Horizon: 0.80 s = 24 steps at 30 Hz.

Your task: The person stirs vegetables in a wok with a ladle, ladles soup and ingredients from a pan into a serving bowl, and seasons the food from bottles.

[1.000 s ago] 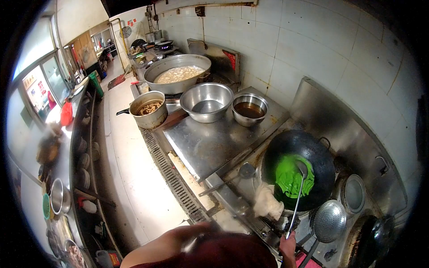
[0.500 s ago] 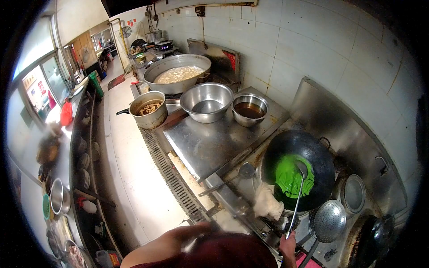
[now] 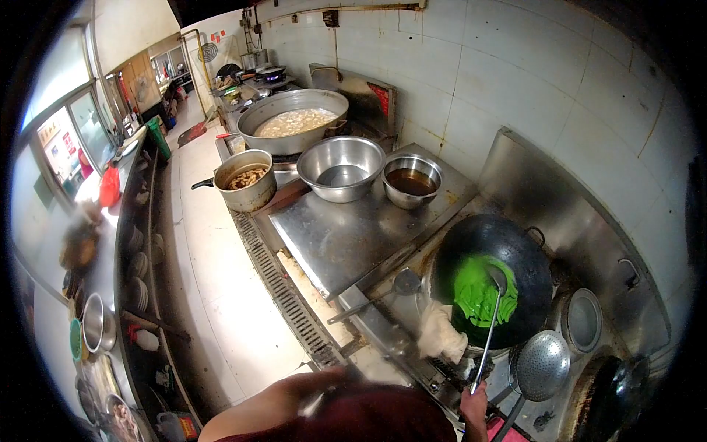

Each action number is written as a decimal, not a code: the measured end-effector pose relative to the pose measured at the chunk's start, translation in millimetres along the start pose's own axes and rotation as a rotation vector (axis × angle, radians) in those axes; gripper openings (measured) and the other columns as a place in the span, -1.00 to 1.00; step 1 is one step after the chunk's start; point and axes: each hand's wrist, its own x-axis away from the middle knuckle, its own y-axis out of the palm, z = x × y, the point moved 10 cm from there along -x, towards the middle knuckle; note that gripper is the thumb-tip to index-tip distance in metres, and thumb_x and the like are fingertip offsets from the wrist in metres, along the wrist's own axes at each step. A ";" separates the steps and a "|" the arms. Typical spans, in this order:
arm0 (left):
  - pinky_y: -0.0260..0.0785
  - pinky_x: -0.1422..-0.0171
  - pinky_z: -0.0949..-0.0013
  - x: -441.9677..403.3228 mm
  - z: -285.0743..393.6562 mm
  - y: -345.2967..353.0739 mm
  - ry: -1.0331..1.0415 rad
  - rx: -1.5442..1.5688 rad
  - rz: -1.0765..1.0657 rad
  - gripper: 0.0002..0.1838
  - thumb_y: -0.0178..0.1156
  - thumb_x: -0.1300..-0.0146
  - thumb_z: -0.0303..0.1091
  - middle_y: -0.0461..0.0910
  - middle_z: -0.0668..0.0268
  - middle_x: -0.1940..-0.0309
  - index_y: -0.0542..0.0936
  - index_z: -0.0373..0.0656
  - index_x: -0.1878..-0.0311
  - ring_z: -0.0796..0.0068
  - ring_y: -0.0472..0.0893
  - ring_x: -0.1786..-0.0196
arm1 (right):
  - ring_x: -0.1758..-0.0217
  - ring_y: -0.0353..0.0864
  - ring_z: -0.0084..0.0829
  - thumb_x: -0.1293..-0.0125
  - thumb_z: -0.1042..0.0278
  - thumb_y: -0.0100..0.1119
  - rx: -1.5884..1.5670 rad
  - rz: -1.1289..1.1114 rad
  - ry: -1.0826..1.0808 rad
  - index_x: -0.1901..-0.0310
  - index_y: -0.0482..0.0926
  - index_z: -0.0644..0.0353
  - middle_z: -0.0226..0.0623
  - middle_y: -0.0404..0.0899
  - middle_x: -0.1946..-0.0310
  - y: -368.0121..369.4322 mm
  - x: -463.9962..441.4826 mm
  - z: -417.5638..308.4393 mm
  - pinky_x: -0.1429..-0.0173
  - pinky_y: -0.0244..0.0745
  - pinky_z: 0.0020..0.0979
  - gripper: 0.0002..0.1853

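My right hand (image 3: 475,405) is closed around the long metal handle of a ladle (image 3: 487,339). The ladle's bowl rests among bright green leafy vegetables (image 3: 475,298) inside a large black wok (image 3: 526,250). A crumpled, pale cloth (image 3: 442,333) lies over the wok's near left rim. My left hand does not show; only part of my bare arm and dark red clothing appear at the bottom. To the right of the wok, close to my right hand, sits a round perforated strainer (image 3: 543,366) with a long handle.
Left of the wok, a steel counter (image 3: 346,247) bears a wide steel bowl (image 3: 341,166) and a smaller bowl of brown liquid (image 3: 411,182). Beyond stand a saucepan (image 3: 245,184) and a huge pan (image 3: 294,99). A small ladle (image 3: 406,281) lies beside the wok. Shelving (image 3: 136,295) lines the left.
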 end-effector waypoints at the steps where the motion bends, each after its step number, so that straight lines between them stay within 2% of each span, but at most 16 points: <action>1: 0.47 0.08 0.06 -1.3 -2.2 0.3 -0.013 0.010 0.020 -0.60 0.22 -0.07 -0.07 0.63 0.05 0.21 0.62 -0.24 0.19 0.07 0.63 0.12 | 0.26 0.59 0.19 -0.17 0.34 0.09 0.020 -0.003 0.004 0.01 0.28 0.32 0.19 0.57 0.40 1.2 -0.6 1.7 0.15 0.46 0.00 -0.61; 6: 0.48 0.10 0.06 -6.1 -9.5 4.8 -0.037 -0.009 0.017 -0.65 0.19 -0.11 -0.13 0.64 0.07 0.21 0.61 -0.25 0.20 0.09 0.63 0.13 | 0.27 0.58 0.18 -0.17 0.35 0.08 -0.005 -0.010 -0.016 0.02 0.27 0.33 0.19 0.56 0.41 5.8 -2.9 7.6 0.16 0.45 -0.01 -0.61; 8: 0.49 0.10 0.06 -7.0 -4.8 16.0 0.062 -0.161 -0.072 -0.67 0.17 -0.11 -0.18 0.64 0.08 0.20 0.61 -0.24 0.19 0.10 0.64 0.13 | 0.27 0.58 0.18 -0.17 0.35 0.08 -0.011 -0.020 -0.003 0.02 0.27 0.33 0.18 0.56 0.42 6.3 -2.8 8.2 0.17 0.45 -0.02 -0.61; 14: 0.49 0.10 0.05 -10.3 -15.4 13.9 -0.072 0.000 -0.035 -0.69 0.17 -0.09 -0.21 0.63 0.09 0.19 0.61 -0.19 0.16 0.11 0.63 0.12 | 0.28 0.59 0.16 -0.18 0.35 0.07 -0.044 -0.006 -0.023 0.02 0.27 0.34 0.17 0.56 0.43 5.8 -3.2 7.2 0.19 0.45 -0.02 -0.61; 18: 0.49 0.09 0.04 -54.5 -48.2 53.3 -0.019 -0.098 -0.089 -0.69 0.17 -0.08 -0.23 0.63 0.11 0.16 0.61 -0.17 0.14 0.12 0.63 0.11 | 0.29 0.59 0.16 -0.17 0.35 0.08 -0.056 -0.008 -0.051 -0.02 0.26 0.36 0.17 0.56 0.44 10.0 -5.2 11.8 0.21 0.45 -0.02 -0.58; 24: 0.47 0.05 0.04 -34.1 -34.6 38.1 -0.019 -0.091 -0.059 -0.69 0.18 -0.08 -0.22 0.62 0.10 0.15 0.60 -0.17 0.13 0.12 0.61 0.08 | 0.29 0.59 0.16 -0.18 0.35 0.09 -0.030 -0.008 -0.029 -0.06 0.25 0.37 0.16 0.57 0.43 10.7 -5.9 13.7 0.20 0.45 -0.03 -0.54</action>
